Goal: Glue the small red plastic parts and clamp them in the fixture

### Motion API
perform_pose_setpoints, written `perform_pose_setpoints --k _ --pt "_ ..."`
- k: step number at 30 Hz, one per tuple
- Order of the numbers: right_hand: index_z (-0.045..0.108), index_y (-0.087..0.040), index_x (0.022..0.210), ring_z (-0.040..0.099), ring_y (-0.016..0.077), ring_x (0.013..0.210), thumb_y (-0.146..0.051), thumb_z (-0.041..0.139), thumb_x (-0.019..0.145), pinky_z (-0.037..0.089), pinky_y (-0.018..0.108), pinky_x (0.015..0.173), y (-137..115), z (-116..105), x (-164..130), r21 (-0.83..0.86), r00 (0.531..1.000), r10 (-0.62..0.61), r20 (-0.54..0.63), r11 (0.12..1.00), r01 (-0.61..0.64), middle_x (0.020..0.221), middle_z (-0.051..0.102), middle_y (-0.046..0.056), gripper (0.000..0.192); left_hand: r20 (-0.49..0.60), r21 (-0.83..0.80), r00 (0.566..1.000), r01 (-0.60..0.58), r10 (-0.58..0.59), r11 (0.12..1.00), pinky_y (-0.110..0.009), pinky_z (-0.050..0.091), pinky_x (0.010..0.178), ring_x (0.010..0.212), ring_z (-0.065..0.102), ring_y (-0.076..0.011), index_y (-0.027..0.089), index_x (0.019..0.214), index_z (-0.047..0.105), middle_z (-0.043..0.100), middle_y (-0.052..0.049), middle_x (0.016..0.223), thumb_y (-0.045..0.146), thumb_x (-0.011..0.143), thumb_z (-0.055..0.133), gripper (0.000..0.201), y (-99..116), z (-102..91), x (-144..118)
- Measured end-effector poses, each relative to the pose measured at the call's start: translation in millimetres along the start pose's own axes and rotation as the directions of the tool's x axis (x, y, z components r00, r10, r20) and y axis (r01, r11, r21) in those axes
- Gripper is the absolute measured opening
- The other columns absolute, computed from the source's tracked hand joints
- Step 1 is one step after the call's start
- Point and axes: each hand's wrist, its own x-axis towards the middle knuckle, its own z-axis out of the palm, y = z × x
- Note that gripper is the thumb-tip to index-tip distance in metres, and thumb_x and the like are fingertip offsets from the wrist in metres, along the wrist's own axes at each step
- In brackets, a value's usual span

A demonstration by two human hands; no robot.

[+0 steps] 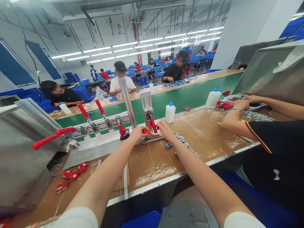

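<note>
Both my hands at the small press on the desk.

My left hand reaches forward with the arm nearly straight, its fingers together on a red part lying on the press base; my right hand lies palm down just beside the press's red lever, and I cannot tell whether its fingers grip anything. Small blue-and-grey pieces lie near my right wrist, more red parts at the desk's left end. The desk is brown, taped and worn, with a row of red-handled clamps behind and a white bottle. A co-worker's arm rests on my right. Beyond is a green conveyor and a factory hall with people seated at benches. No writing I can read.
</note>
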Motion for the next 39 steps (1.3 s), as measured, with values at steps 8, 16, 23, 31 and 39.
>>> perform_pose_setpoints --k 8,16,23,31,39 --pt "0.054 -0.027 0.13 0.069 0.0213 0.107 -0.047 0.061 0.092 0.055 0.035 0.087 -71 -14 19 0.524 0.985 -0.168 0.043 0.843 0.121 0.129 0.074 0.009 0.044 0.013 -0.106 0.998 -0.062 0.063 0.992 -0.031 0.053 0.097 0.107 0.072 -0.0254 0.025 0.13 0.076 0.079 -0.007 0.122 0.036 0.081 0.085 0.052 5 11.8 31" --pt "0.06 -0.027 0.142 0.071 0.0198 0.082 -0.061 0.059 0.092 0.05 0.027 0.063 -97 -12 51 0.408 0.997 0.001 0.081 0.912 -0.034 0.085 0.077 0.003 0.061 -0.137 -0.219 0.99 -0.005 -0.026 0.976 -0.03 0.053 0.089 0.101 0.071 -0.0215 0.015 0.124 0.069 0.077 -0.011 0.118 0.039 0.087 0.08 0.045 1 37.5 39" --pt "0.073 -0.023 0.104 0.067 0.0175 0.07 -0.063 0.067 0.087 0.045 0.025 0.056 -92 -14 32 0.322 0.998 0.01 0.066 0.946 -0.03 0.074 0.072 0.002 0.044 -0.169 -0.276 0.985 -0.01 -0.038 0.961 -0.032 0.052 0.088 0.101 0.069 -0.0232 0.015 0.118 0.07 0.077 -0.01 0.114 0.046 0.087 0.079 0.044 5 54.0 51" --pt "0.068 -0.023 0.107 0.064 0.0164 0.073 -0.058 0.067 0.091 0.049 0.028 0.063 -48 -14 -7 0.209 0.992 -0.013 0.123 0.978 -0.013 0.078 0.072 0.001 0.038 -0.155 -0.322 0.988 -0.029 -0.022 0.946 -0.031 0.052 0.085 0.096 0.07 -0.024 0.015 0.117 0.074 0.078 -0.009 0.108 0.046 0.082 0.083 0.048 2 57.1 55" --pt "0.065 -0.023 0.118 0.065 0.0189 0.079 -0.054 0.061 0.099 0.052 0.033 0.071 -11 -16 -21 0.071 0.97 -0.093 0.226 0.994 0.079 0.087 0.072 0.002 0.037 -0.158 -0.363 0.987 -0.035 -0.024 0.931 -0.033 0.053 0.09 0.103 0.071 -0.0268 0.015 0.123 0.075 0.078 -0.011 0.116 0.046 0.081 0.084 0.054 1 61.7 55"
